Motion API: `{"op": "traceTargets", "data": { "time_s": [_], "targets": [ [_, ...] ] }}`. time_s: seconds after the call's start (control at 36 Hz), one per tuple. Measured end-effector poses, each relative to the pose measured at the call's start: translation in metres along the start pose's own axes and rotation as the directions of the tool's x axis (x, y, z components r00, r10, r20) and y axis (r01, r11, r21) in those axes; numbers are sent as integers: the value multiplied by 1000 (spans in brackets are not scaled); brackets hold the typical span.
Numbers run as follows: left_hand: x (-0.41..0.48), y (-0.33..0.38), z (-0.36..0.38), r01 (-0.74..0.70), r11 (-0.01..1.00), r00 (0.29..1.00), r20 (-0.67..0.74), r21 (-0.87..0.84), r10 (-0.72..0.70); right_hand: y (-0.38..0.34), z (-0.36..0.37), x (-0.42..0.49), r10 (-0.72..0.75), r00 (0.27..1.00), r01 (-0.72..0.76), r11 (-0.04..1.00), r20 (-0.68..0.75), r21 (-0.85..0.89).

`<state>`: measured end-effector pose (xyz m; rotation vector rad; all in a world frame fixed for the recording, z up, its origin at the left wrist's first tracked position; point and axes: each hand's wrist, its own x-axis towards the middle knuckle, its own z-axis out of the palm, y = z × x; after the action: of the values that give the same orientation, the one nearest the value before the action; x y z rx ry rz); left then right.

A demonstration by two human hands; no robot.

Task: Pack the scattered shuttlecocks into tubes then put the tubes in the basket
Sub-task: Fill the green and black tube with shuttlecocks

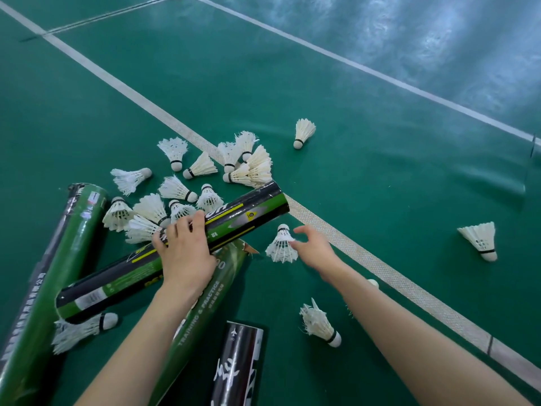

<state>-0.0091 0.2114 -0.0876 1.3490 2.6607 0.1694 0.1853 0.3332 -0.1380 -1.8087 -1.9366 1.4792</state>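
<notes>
- Green court floor (395, 177), crossed by white lines (131, 90).
- White shuttlecocks (175, 189) scattered on it, most clustered left of centre.
- Two green tubes (58, 273) and a black tube (238, 364) lying nearby.

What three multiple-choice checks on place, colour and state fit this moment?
1. The black tube with white lettering lies: A on the person's side of the white line; B beyond it; C on the shuttlecock pile.
2. The tube in the left hand is: A red and white; B plain blue; C black and green.
3. The right hand is: A gripping a tube; B open, at a shuttlecock; C a fist.
Answers: A, it lies nearest the person; C, its label shows both; B, fingers spread by the feathers.
</notes>
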Motion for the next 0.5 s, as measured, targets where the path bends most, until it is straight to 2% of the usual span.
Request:
{"op": "traceTargets", "data": {
  "time_s": [0.14, 0.25, 0.39, 0.5],
  "targets": [
    [-6, -2, 0, -5, 1000, 1000, 25, 25, 5, -9, 4, 1, -70, 998, 69, 983, 5, -170],
    [-9, -4, 2, 1, 1000, 999, 36, 29, -2, -7, 2, 1, -108, 987, 70, 955, -117, -290],
    [-9, -3, 1, -10, 999, 999, 40, 35, 9, -1, -12, 5, -138, 954, 97, 982, -266, -162],
    [-7, -3, -1, -21, 999, 999, 26, 47, 19, -2, -35, 5, -99, 916, 153, 982, -388, 111]
  ]
}}
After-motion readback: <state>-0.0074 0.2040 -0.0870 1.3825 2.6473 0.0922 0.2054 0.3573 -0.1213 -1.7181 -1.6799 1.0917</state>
